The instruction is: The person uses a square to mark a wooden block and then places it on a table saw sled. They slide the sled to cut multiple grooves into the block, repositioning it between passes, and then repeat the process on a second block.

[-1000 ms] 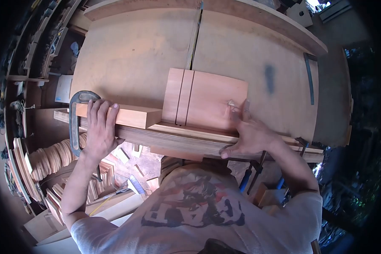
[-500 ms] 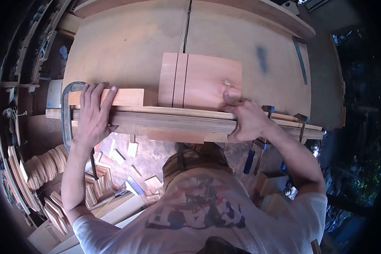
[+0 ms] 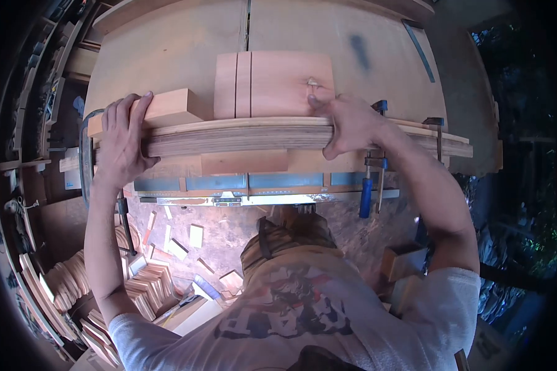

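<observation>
A wooden block (image 3: 173,106) lies at the left along the bench's front edge, slightly angled. My left hand (image 3: 120,139) is closed over it, fingers on top and thumb down by the layered plywood edge (image 3: 241,141). To the block's right rests a flat pinkish wooden board (image 3: 275,83) with two dark lines across it and a knot near its right side. My right hand (image 3: 353,123) grips the front plywood edge beside this board, its thumb on the front face and a fingertip touching the board near the knot.
A C-clamp (image 3: 86,161) grips the bench edge at left. Bar clamps (image 3: 380,106) hold it at right, one with a blue handle (image 3: 366,198). Wood offcuts (image 3: 178,248) and stacked wooden pieces (image 3: 148,287) lie below. A dark metal strip (image 3: 419,52) is on the worktop.
My view has shifted, so the bench sits higher and its front rail shows below. The block is now angled, with a gap to the pinkish board. Both hands keep their holds.
</observation>
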The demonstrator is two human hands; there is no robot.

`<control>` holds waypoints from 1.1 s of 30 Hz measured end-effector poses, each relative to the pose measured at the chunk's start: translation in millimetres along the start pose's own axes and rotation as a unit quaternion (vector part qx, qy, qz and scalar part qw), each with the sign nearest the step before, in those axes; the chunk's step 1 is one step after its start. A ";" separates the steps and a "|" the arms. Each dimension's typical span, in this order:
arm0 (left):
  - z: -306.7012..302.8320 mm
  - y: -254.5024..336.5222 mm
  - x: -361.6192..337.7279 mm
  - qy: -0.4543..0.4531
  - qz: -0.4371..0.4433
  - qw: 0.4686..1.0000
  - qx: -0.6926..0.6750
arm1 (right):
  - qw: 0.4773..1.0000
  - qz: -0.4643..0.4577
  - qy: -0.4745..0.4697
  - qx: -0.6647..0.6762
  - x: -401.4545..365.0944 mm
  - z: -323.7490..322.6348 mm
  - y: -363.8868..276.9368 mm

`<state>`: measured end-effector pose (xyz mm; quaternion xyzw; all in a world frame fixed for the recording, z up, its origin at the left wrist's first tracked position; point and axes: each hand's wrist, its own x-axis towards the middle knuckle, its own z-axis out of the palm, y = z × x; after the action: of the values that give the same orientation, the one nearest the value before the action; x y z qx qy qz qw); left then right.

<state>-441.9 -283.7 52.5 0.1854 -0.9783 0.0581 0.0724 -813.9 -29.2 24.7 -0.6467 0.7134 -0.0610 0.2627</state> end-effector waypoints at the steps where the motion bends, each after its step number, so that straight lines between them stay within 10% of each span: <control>1: 1.9 1.0 2.7 0.003 0.002 1.000 -0.001 | 1.000 0.009 -0.006 0.000 1.3 -4.5 1.6; 21: 72.1 -29.6 170.7 0.078 -0.003 0.992 0.096 | 0.999 0.031 0.033 -0.006 105.1 -52.7 144.2; 33: 48.4 7.6 114.6 0.044 -0.062 0.991 0.112 | 0.999 0.006 0.044 0.031 75.2 -25.1 110.0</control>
<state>-556.0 -324.1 22.9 0.2499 -0.9480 0.1709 0.0976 -925.2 -90.3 -23.0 -0.6306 0.7260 -0.1099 0.2513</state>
